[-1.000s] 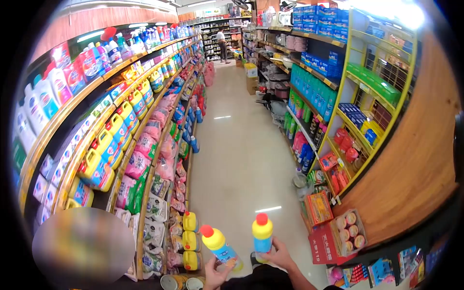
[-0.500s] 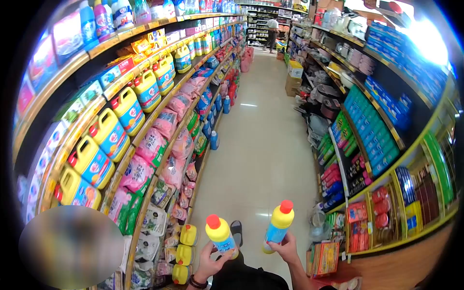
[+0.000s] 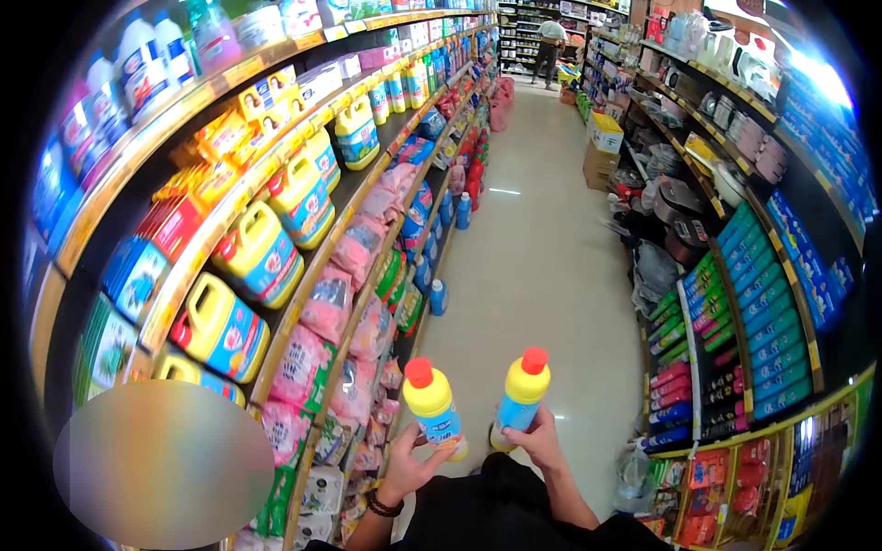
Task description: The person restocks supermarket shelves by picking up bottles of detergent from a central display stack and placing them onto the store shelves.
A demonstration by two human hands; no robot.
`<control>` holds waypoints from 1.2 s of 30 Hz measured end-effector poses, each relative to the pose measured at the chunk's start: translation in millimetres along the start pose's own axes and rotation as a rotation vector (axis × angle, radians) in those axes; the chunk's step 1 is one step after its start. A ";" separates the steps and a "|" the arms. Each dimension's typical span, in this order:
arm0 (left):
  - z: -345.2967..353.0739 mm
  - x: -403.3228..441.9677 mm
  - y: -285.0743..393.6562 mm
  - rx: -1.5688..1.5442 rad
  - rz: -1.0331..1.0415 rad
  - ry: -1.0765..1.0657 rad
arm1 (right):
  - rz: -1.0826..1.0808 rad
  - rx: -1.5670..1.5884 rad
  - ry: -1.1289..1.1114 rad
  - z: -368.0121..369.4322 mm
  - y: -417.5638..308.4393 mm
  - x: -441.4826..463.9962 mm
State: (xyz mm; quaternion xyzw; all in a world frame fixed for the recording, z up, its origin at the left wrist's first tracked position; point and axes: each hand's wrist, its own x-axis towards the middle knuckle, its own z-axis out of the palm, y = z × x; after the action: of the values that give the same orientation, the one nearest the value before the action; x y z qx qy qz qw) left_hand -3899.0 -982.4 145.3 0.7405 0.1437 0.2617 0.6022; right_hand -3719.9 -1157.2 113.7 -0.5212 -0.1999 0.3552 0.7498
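Note:
My left hand (image 3: 411, 468) is wrapped round a yellow bottle (image 3: 428, 397) with a red cap and a blue label, tilted slightly to the left. A matching yellow bottle (image 3: 527, 380) is gripped by my right hand (image 3: 533, 439), its red cap upward and its label partly covered by my fingers. The two bottles are held apart in front of my body, over the aisle floor. A dark beaded bracelet (image 3: 383, 504) circles my left wrist.
Shelves on the left carry large yellow jugs (image 3: 262, 254), pink bags (image 3: 303, 363) and boxes. Blue bottles (image 3: 438, 298) stand on the floor along them. On the right are teal packs (image 3: 767, 335) and cardboard boxes (image 3: 602, 165). A person (image 3: 548, 53) stands at the aisle's far end.
The view has shifted forward along the aisle and turned left. Both bottles have come closer together, still held, and the left one stands more toward the middle.

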 end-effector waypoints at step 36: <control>13.8 809.4 -257.2 -0.288 -0.189 -0.029 | 0.212 -0.247 -0.176 -138.6 -95.5 827.8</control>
State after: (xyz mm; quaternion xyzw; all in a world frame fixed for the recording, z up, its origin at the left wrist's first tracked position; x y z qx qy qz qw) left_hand -3199.8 -506.3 68.4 0.6337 0.1648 0.2111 0.7258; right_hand -3043.4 -651.8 91.3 -0.5943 -0.2511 0.4493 0.6180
